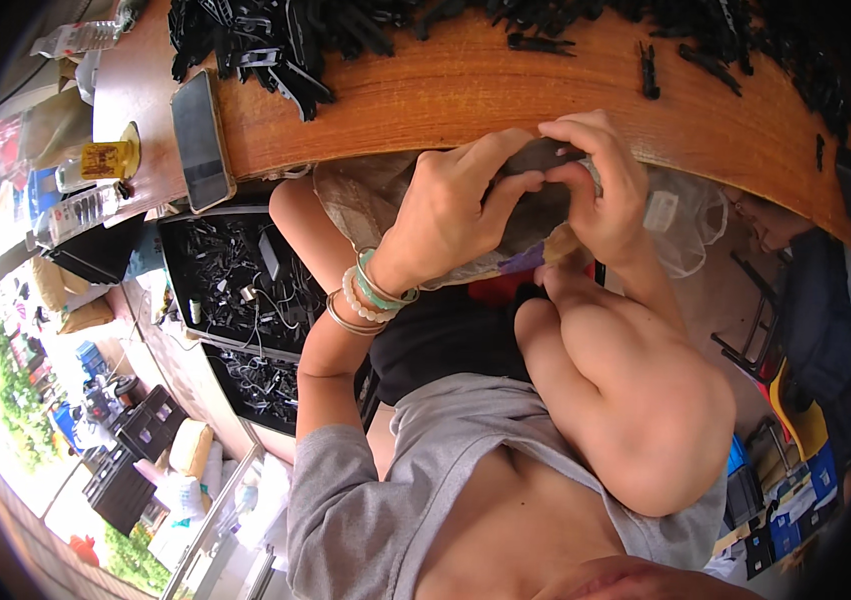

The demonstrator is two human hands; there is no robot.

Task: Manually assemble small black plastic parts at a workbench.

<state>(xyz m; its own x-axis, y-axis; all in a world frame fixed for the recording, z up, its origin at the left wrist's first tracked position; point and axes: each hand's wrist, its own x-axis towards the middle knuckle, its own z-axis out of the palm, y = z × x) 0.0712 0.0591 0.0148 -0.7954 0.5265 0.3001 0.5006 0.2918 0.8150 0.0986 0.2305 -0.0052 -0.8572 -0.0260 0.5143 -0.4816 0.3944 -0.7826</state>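
Grey shirt [425, 490] cloth lies closest, cut off at the lower edge; beyond it a dark patch [533, 156] shows between my fingertips, just off the wooden table's [395, 105] near edge, too covered to tell whether it is a piece I hold or something behind; my left hand [455, 205] curls with thumb and forefinger narrowly apart, my right hand [607, 185] likewise, their tips almost meeting; I cannot tell whether either grips anything; under them a brownish sheet [365, 195] is partly hidden; past them, black plastic pieces [265, 50] heap up, cut off at the top; a phone [203, 140] lies to their left.
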